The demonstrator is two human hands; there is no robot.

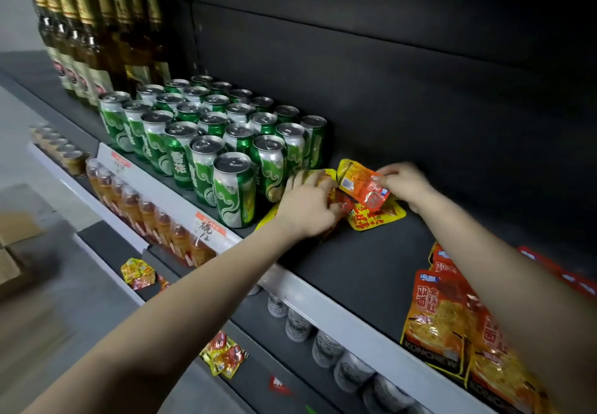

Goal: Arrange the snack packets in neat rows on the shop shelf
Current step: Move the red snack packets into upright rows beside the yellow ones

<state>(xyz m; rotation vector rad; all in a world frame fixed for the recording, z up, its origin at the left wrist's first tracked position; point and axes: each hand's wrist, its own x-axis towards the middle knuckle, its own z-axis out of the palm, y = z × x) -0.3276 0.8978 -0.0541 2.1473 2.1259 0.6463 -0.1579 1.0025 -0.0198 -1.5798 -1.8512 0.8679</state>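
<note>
While the left hand (307, 203) sits on the pile (376, 218) of small yellow packets, fingers curled over its top and gripping it, the right hand (407, 184) pinches a red packet (363, 184) by its right edge, thumb and fingers clamped together on it. The red packet is tilted, just above the pile, with its left end close to the left hand's fingers. The pile lies flat on the dark shelf (355, 265), toward the back. It is hard against or just beside the green cans (206, 142) on its left; cannot tell which. The cans stand upright in tight rows, with brown bottles (93, 35) standing further left. At the front right of the same shelf are big orange packets (434, 320), overlapping, partly hidden by the right forearm and well apart from the pile. The level below has a row of orange drink bottles (151, 216), a row of grey cans (324, 347) and loose small packets (139, 273). Cardboard boxes (13, 245) are at far left, blurred.
</note>
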